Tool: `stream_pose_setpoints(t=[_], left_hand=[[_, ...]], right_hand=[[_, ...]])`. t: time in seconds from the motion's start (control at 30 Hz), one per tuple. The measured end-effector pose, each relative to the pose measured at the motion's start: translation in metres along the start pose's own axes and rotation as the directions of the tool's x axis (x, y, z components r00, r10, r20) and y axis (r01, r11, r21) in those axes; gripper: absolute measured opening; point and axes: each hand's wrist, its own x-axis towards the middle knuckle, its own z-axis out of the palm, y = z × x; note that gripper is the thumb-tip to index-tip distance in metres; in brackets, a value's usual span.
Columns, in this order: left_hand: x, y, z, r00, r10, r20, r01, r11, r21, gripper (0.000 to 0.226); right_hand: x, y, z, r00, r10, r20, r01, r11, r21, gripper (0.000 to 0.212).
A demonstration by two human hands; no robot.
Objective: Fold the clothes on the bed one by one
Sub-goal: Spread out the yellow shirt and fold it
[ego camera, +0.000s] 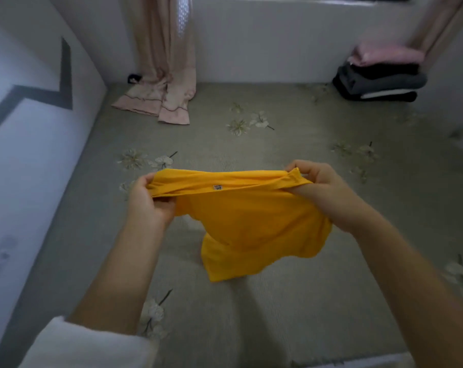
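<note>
A yellow garment (pixel 247 221) with a small white size tag hangs in the air over the bed (pixel 291 301), stretched between both hands. My left hand (pixel 148 200) grips its top edge at the left end. My right hand (pixel 318 181) pinches the bunched top edge at the right end. The cloth droops below the hands, and its lower end reaches down to about the bed sheet.
The grey-green sheet has a flower print. A stack of folded clothes (pixel 379 75), pink on top of dark ones, sits at the far right corner. Pink curtains (pixel 161 75) hang down onto the far left of the bed. White walls close in the left and far sides.
</note>
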Motion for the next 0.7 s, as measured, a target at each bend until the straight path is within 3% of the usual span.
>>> stream_pose_setpoints(t=[0.1,0.13,0.2,0.27,0.33,0.37,0.4,0.47,0.5,0.57,0.6,0.7], left_hand=[[-0.010,0.025,0.016,0.998,0.036,0.048,-0.041,0.993,0.109,0.023],[-0.010,0.034,0.021,0.998,0.043,0.053,-0.053,0.980,0.193,0.018],[-0.007,0.050,0.031,0.997,0.001,0.072,-0.027,0.932,0.360,0.008],[0.001,0.059,0.041,0.994,-0.070,0.078,0.027,0.891,0.454,0.008],[0.009,0.060,0.058,0.995,-0.083,0.061,0.041,0.863,0.503,0.023],[0.013,0.059,0.068,0.996,-0.065,0.056,0.026,0.851,0.525,0.032],[0.017,0.057,0.079,0.998,-0.032,0.059,-0.006,0.835,0.551,0.037],[0.026,0.052,0.104,0.988,0.072,0.136,-0.139,0.804,0.579,0.023],[0.029,0.051,0.118,0.974,0.131,0.186,-0.213,0.809,0.548,0.018],[0.030,0.047,0.141,0.926,0.256,0.279,-0.360,0.824,0.437,0.027],[0.028,0.045,0.149,0.891,0.327,0.316,-0.433,0.822,0.371,0.028],[0.023,0.032,0.148,0.776,0.541,0.323,-0.616,0.759,0.209,0.025]], right_hand=[[0.003,-0.036,-0.036,0.976,0.142,0.166,-0.100,0.966,-0.237,0.033],[0.007,-0.040,-0.047,0.969,0.186,0.164,-0.118,0.926,-0.358,0.032],[0.023,-0.035,-0.068,0.983,0.182,0.036,-0.123,0.780,-0.614,0.022],[0.045,-0.017,-0.087,0.971,0.153,-0.184,-0.238,0.552,-0.799,0.020],[0.064,0.005,-0.104,0.921,0.155,-0.358,-0.390,0.346,-0.853,0.026],[0.073,0.014,-0.113,0.891,0.181,-0.417,-0.454,0.330,-0.827,0.027],[0.081,0.019,-0.122,0.857,0.229,-0.461,-0.515,0.406,-0.755,0.026],[0.100,0.022,-0.138,0.805,0.346,-0.482,-0.556,0.723,-0.410,0.025],[0.111,0.020,-0.145,0.789,0.376,-0.486,-0.508,0.844,-0.172,0.025],[0.130,0.016,-0.157,0.781,0.322,-0.535,-0.287,0.946,0.151,0.027],[0.135,0.017,-0.165,0.778,0.219,-0.589,-0.164,0.975,0.147,0.028],[0.127,0.027,-0.183,0.738,-0.161,-0.655,0.050,0.981,-0.186,0.043]])
